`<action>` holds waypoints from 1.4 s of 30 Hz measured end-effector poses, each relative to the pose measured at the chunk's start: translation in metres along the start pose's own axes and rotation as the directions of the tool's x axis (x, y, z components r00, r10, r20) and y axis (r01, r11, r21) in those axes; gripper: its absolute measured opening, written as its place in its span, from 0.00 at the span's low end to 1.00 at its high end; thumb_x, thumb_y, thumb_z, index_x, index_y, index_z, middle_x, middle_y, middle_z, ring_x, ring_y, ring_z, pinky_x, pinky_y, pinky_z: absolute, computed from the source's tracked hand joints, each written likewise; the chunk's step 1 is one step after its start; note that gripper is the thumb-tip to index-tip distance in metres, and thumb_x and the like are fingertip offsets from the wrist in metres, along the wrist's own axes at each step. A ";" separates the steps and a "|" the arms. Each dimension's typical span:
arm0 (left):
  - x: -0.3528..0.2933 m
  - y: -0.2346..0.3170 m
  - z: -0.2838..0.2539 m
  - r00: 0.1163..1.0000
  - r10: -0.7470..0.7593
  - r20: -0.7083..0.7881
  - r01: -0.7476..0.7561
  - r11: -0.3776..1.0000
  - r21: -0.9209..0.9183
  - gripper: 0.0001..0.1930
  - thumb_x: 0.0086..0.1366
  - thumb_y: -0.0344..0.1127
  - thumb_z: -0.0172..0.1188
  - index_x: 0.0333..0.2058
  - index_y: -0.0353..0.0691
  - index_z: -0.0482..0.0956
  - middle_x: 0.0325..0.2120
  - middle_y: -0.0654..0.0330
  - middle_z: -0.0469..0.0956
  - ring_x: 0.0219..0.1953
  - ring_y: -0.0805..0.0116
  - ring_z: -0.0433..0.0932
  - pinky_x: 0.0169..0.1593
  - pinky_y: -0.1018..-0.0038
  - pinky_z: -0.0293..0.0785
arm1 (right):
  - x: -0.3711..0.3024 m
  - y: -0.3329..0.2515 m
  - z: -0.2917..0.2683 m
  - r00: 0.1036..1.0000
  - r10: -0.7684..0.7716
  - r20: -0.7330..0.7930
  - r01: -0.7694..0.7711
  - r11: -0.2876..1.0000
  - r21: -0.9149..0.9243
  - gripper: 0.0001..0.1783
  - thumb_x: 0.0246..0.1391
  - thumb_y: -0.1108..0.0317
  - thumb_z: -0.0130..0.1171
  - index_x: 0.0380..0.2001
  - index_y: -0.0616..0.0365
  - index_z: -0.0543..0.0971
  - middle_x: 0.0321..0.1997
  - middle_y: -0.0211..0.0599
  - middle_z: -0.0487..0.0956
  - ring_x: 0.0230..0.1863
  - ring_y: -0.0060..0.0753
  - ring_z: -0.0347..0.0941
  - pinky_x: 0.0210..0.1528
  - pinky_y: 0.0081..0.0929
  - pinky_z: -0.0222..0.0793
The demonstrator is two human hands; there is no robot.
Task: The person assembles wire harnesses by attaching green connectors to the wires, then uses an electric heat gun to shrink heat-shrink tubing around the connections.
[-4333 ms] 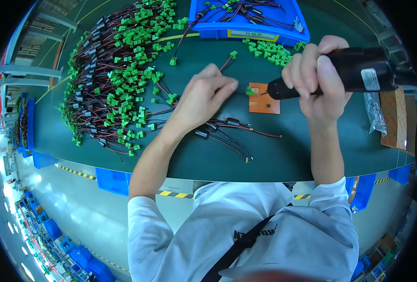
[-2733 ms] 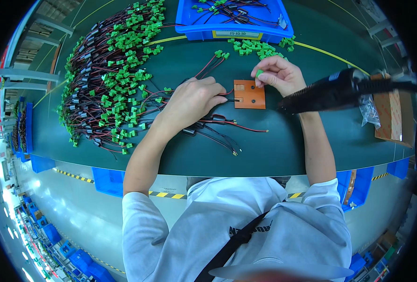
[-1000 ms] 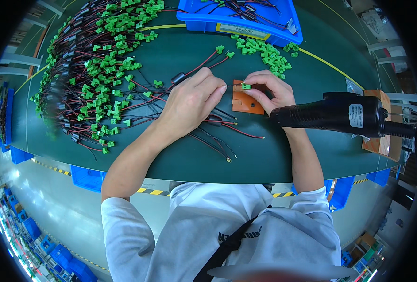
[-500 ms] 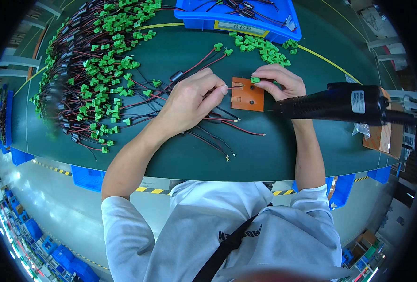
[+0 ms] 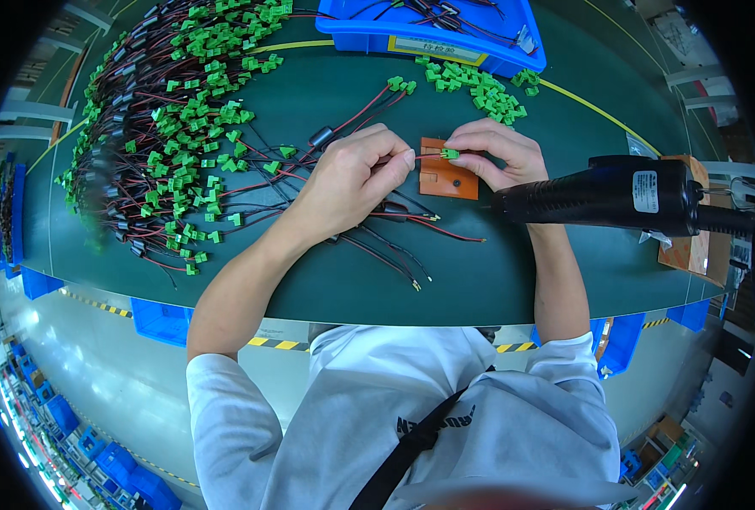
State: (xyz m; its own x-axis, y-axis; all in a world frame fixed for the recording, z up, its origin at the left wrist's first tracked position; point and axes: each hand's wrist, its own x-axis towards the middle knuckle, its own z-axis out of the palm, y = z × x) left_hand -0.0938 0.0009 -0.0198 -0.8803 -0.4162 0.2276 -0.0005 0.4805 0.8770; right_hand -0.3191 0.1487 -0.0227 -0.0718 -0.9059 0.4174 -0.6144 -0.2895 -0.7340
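Observation:
Between its thumb and forefinger my left hand (image 5: 356,174) pinches a red wire (image 5: 428,156), whose end points right. My right hand (image 5: 503,153) holds a small green terminal connector (image 5: 451,155) in its fingertips. The wire's end meets the connector, but how far it goes in I cannot tell. Both are above an orange block (image 5: 450,183) with a dark screw in it. Below my left hand, loose red and black wires (image 5: 386,255) with bare ends spread over the green table.
A black electric screwdriver (image 5: 598,194) juts in from the right, in front of my right forearm. Wired green connectors (image 5: 190,110) are heaped at left. Loose green connectors (image 5: 479,89) lie below a blue bin (image 5: 505,61). A cardboard box (image 5: 692,251) stands at right.
My right hand has moved slightly left, bringing the green connector to the wire's end. My left hand has stayed almost still, its pinch unchanged.

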 end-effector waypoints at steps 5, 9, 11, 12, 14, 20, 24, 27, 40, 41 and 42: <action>0.000 0.000 0.000 1.000 -0.016 0.007 0.016 1.000 -0.004 0.08 0.73 0.32 0.62 0.40 0.31 0.82 0.30 0.60 0.77 0.30 0.71 0.72 0.35 0.73 0.69 | 0.000 -0.003 0.003 1.000 -0.014 -0.016 0.013 1.000 -0.025 0.11 0.54 0.79 0.72 0.42 0.61 0.87 0.44 0.40 0.86 0.46 0.37 0.84 0.50 0.31 0.80; 0.001 0.001 0.000 1.000 -0.010 0.000 0.010 1.000 0.000 0.08 0.73 0.32 0.62 0.40 0.31 0.82 0.30 0.59 0.77 0.30 0.69 0.74 0.35 0.72 0.70 | -0.001 -0.005 0.006 0.999 0.009 -0.046 -0.010 0.999 -0.036 0.11 0.55 0.78 0.72 0.43 0.60 0.87 0.43 0.40 0.86 0.42 0.36 0.84 0.46 0.28 0.81; 0.000 0.000 0.000 1.000 0.006 0.001 -0.006 1.000 0.028 0.08 0.73 0.32 0.62 0.40 0.31 0.82 0.30 0.58 0.77 0.30 0.68 0.74 0.35 0.72 0.70 | 0.000 -0.006 0.008 0.999 -0.007 -0.054 0.001 0.995 -0.102 0.11 0.53 0.77 0.73 0.41 0.59 0.87 0.42 0.39 0.85 0.43 0.38 0.83 0.46 0.30 0.81; 0.000 0.000 0.000 1.000 0.023 0.004 -0.024 0.998 0.055 0.08 0.72 0.31 0.63 0.40 0.31 0.82 0.30 0.58 0.77 0.30 0.67 0.74 0.34 0.71 0.70 | 0.002 -0.007 0.008 0.999 -0.007 -0.052 0.002 0.995 -0.100 0.11 0.53 0.77 0.73 0.41 0.59 0.87 0.42 0.39 0.85 0.43 0.38 0.83 0.46 0.30 0.81; 0.000 0.003 -0.003 1.000 0.010 0.021 -0.011 0.998 0.062 0.08 0.72 0.31 0.63 0.39 0.31 0.82 0.30 0.58 0.77 0.30 0.66 0.74 0.34 0.71 0.71 | 0.006 -0.009 0.008 0.989 -0.145 -0.025 0.136 0.963 -0.232 0.11 0.51 0.78 0.73 0.40 0.60 0.87 0.40 0.38 0.85 0.43 0.39 0.82 0.46 0.32 0.80; 0.001 0.006 -0.009 0.998 -0.013 0.061 0.005 0.991 0.134 0.08 0.70 0.32 0.63 0.36 0.31 0.84 0.29 0.51 0.79 0.30 0.51 0.79 0.35 0.61 0.75 | -0.001 -0.006 0.017 0.996 -0.056 0.062 0.067 0.982 -0.175 0.12 0.47 0.76 0.76 0.38 0.60 0.88 0.39 0.37 0.84 0.43 0.38 0.81 0.45 0.33 0.79; -0.001 -0.002 -0.007 0.995 0.068 0.070 -0.082 0.974 0.212 0.08 0.68 0.33 0.64 0.35 0.33 0.85 0.29 0.50 0.80 0.32 0.47 0.81 0.37 0.57 0.76 | -0.001 -0.009 0.023 0.996 -0.041 0.080 0.053 0.987 -0.149 0.12 0.46 0.74 0.77 0.37 0.60 0.88 0.38 0.36 0.84 0.42 0.38 0.80 0.44 0.33 0.78; -0.002 -0.003 -0.005 0.992 0.063 0.111 -0.092 0.956 0.278 0.08 0.69 0.32 0.66 0.39 0.32 0.86 0.29 0.53 0.80 0.31 0.53 0.80 0.36 0.62 0.75 | -0.002 -0.010 0.023 0.994 -0.039 0.106 0.057 0.983 -0.174 0.12 0.46 0.73 0.78 0.37 0.60 0.89 0.39 0.35 0.83 0.43 0.38 0.79 0.43 0.33 0.77; -0.004 -0.005 -0.001 0.996 -0.014 0.087 -0.017 0.939 0.343 0.08 0.68 0.34 0.65 0.37 0.35 0.86 0.31 0.54 0.81 0.32 0.50 0.81 0.36 0.59 0.75 | 0.001 -0.042 -0.020 0.936 0.252 -0.246 0.039 0.620 0.783 0.39 0.72 0.45 0.56 0.74 0.59 0.62 0.49 0.51 0.81 0.47 0.43 0.81 0.52 0.35 0.77; -0.004 -0.007 0.001 0.997 -0.026 0.076 -0.004 0.932 0.362 0.08 0.69 0.35 0.65 0.37 0.35 0.86 0.31 0.54 0.81 0.32 0.50 0.81 0.36 0.59 0.76 | 0.000 -0.049 -0.025 0.959 0.075 -0.274 0.154 0.675 0.721 0.41 0.71 0.47 0.59 0.75 0.59 0.59 0.48 0.52 0.80 0.43 0.41 0.81 0.47 0.36 0.79; -0.004 -0.008 0.003 0.997 -0.037 0.066 0.009 0.924 0.382 0.08 0.69 0.35 0.65 0.37 0.35 0.86 0.31 0.55 0.81 0.32 0.50 0.81 0.36 0.60 0.76 | 0.000 -0.052 -0.028 0.952 -0.106 -0.286 0.275 0.704 0.654 0.42 0.70 0.49 0.61 0.75 0.60 0.57 0.47 0.53 0.79 0.38 0.39 0.81 0.42 0.37 0.80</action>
State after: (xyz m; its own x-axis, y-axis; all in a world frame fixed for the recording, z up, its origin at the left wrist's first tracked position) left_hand -0.0918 0.0010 -0.0283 -0.9089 -0.3823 0.1665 -0.1899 0.7349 0.6510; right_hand -0.3091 0.1724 0.0300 -0.2281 -0.7434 0.6288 0.0617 -0.6555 -0.7527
